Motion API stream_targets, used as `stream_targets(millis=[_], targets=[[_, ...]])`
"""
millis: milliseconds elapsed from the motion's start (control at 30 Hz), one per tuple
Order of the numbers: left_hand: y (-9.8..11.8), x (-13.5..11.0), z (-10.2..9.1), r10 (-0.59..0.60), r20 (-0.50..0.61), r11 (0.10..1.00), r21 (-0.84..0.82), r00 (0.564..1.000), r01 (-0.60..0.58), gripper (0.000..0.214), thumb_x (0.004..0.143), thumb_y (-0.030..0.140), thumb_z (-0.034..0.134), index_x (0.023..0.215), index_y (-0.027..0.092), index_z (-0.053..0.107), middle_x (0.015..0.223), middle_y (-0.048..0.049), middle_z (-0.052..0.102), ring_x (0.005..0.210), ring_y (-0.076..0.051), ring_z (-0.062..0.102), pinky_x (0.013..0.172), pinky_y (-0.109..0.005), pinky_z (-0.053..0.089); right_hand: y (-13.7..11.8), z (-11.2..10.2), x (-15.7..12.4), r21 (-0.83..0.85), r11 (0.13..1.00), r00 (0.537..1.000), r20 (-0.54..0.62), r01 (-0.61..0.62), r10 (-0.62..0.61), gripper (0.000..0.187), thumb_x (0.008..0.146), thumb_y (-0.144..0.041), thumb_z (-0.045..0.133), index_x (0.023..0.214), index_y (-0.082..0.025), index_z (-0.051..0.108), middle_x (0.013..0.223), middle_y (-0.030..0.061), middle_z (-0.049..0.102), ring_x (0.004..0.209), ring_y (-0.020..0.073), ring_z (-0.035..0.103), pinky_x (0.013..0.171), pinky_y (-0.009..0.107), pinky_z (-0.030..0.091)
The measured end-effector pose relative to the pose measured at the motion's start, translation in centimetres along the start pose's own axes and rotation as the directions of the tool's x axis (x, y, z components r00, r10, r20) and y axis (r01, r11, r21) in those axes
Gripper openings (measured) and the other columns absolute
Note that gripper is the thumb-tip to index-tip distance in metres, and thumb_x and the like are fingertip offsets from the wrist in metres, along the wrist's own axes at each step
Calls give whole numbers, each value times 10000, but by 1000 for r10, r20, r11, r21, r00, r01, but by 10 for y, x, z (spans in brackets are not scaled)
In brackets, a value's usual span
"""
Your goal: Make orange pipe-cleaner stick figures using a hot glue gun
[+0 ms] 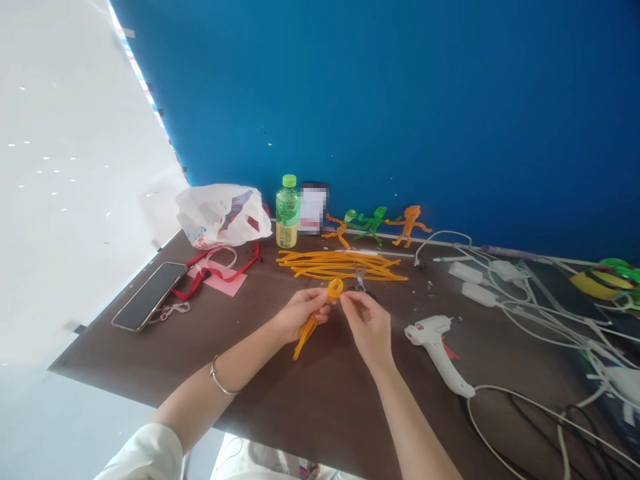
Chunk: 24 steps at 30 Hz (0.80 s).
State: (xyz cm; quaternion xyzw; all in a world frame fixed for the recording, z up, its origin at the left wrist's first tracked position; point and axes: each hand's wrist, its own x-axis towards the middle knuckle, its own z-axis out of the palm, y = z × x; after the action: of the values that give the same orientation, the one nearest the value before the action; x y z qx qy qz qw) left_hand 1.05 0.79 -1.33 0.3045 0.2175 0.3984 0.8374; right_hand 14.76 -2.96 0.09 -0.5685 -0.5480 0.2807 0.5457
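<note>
In my left hand is an orange pipe-cleaner piece, with a looped ring at its top and several loose strands hanging below the palm. My right hand pinches at the ring's right side; its fingertips are together, and what lies between them is too small to make out clearly, though it seems part of the same piece. Just beyond the hands lies a spread of straight orange pipe cleaners, with small pliers or cutters resting at their near edge.
Behind stand three pipe-cleaner figures, the rightmost orange, plus a green-capped bottle and a white plastic bag. A phone lies left, beside a pink paper. Rightward are a white glue gun and tangled cables.
</note>
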Motion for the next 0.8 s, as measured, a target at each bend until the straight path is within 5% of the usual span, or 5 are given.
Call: stream_targets(millis=[367,667,800], targets=[[2,-1,-1,-49,13,992,-119,999,50,236,742,296,648,829,78,616,792,-46,515,510,-2,321,433,-133,259,1,-4,0,-137,975,984,36,176,-173,106,796,-282,563,757,-194,610,744,29,625,684,159,580,647,272,468],[6,-7,2,-168,179,985,2,969,170,253,756,346,621,892,158,521,858,-42,511,606,-72,479,594,-241,409,-2,-5,1,-36,994,991,89,104,-100,132,804,-323,547,776,-199,583,694,19,595,614,155,582,615,285,482],[7,-7,4,-198,183,979,-2,963,202,237,780,363,589,883,180,478,761,-2,461,505,-27,355,497,-168,318,-2,-7,2,-34,992,986,121,123,-118,135,797,-321,553,738,-202,578,705,20,584,642,156,571,618,279,476]])
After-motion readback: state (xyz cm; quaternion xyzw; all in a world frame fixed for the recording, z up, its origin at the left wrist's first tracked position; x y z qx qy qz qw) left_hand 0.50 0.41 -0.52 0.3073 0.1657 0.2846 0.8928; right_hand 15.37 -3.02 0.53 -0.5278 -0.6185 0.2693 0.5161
